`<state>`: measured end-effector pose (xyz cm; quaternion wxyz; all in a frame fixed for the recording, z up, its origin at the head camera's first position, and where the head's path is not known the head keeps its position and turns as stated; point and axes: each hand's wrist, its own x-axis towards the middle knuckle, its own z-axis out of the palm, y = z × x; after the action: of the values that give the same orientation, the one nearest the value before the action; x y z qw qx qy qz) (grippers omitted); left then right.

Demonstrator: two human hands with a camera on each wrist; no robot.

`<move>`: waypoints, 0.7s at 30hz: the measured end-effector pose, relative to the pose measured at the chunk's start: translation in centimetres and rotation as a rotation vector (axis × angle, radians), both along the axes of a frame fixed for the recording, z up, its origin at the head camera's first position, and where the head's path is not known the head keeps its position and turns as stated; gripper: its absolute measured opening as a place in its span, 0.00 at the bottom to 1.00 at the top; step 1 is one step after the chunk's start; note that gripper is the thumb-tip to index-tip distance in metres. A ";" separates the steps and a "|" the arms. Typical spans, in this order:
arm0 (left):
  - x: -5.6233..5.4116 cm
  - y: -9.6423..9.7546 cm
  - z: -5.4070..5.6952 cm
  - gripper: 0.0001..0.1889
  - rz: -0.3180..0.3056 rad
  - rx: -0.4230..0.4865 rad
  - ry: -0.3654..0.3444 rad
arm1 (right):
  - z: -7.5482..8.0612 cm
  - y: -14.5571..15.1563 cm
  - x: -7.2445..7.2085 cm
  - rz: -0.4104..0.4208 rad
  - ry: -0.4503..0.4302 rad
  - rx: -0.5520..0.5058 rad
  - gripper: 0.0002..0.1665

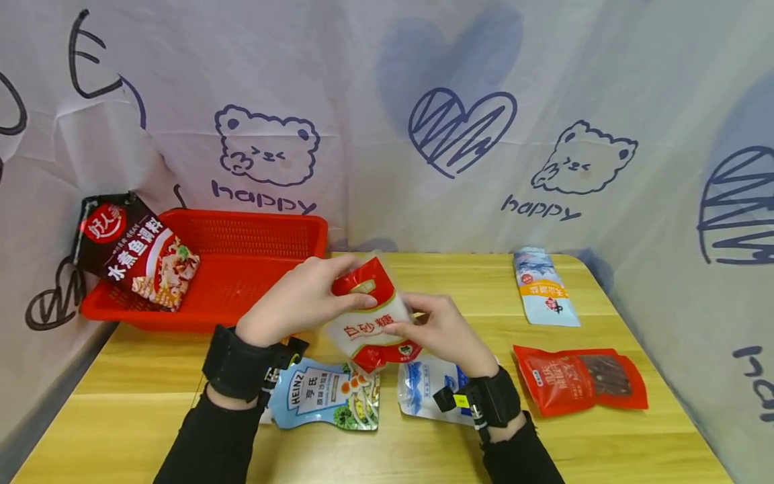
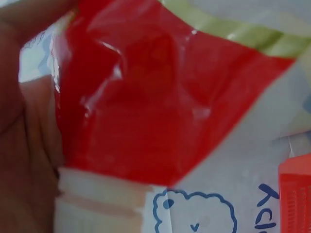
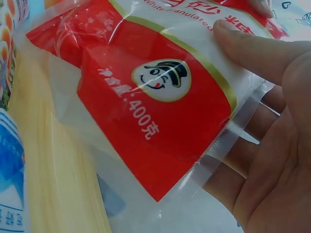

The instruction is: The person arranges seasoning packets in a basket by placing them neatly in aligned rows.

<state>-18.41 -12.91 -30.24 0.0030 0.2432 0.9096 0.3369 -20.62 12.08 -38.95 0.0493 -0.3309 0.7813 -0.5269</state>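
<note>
A red and white bag of granulated sugar [image 1: 369, 323] is held tilted above the table between both hands. My left hand [image 1: 308, 289] grips its upper left part, thumb across the front. On the lower right edge, my right hand [image 1: 444, 329] pinches the bag, its thumb on the front and fingers behind. The right wrist view shows the bag's red lower corner [image 3: 155, 131] with a cartoon face. Up close in the left wrist view is the bag's red top [image 2: 141, 92]. Beneath the hands lie a light blue Heinz pouch [image 1: 326, 393] and a blue-white pouch [image 1: 432, 386], partly covered by the right wrist.
A red plastic basket [image 1: 242, 323] stands at the back left, with a dark seasoning pouch [image 1: 139, 249] leaning inside. To the right lie a red snack pouch [image 1: 568, 380] and a blue and orange packet [image 1: 544, 286]. A printed curtain [image 1: 387, 134] hangs behind the wooden table [image 1: 338, 464].
</note>
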 end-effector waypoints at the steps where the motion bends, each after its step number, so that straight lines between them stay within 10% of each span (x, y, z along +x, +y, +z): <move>1: 0.0 0.1 0.0 0.21 0.009 -0.011 0.002 | -0.1 -0.1 0.0 -0.001 -0.001 0.001 0.25; 12: -0.4 -0.2 0.2 0.12 0.066 0.042 0.108 | -0.6 -1.2 0.1 -0.116 -0.019 -0.045 0.27; 21: -0.2 -2.1 2.8 0.13 0.085 0.026 0.187 | -0.1 -2.8 -0.1 -0.210 0.043 -0.123 0.26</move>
<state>-18.56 -14.97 -27.41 -0.0994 0.2349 0.9109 0.3244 -20.69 9.29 -39.08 -0.0431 -0.2610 0.7786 -0.5691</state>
